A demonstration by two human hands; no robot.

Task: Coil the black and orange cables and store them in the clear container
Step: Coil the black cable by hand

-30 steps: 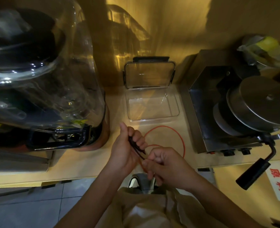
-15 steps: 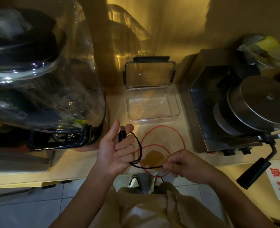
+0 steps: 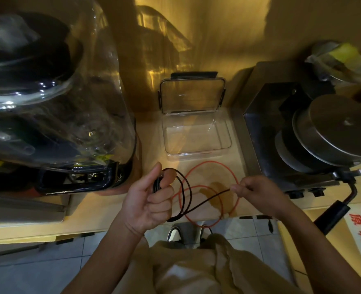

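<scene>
The left hand [image 3: 148, 200] grips one end of the black cable [image 3: 187, 195], fingers curled round it, with two loops hanging just right of the palm. The right hand [image 3: 254, 190] pinches the cable's other run between fingertips (strand taut between both hands). The orange cable [image 3: 212, 164] lies looped on the counter [image 3: 103, 209] beneath both hands. The clear container [image 3: 196, 136] sits open beyond them.
</scene>
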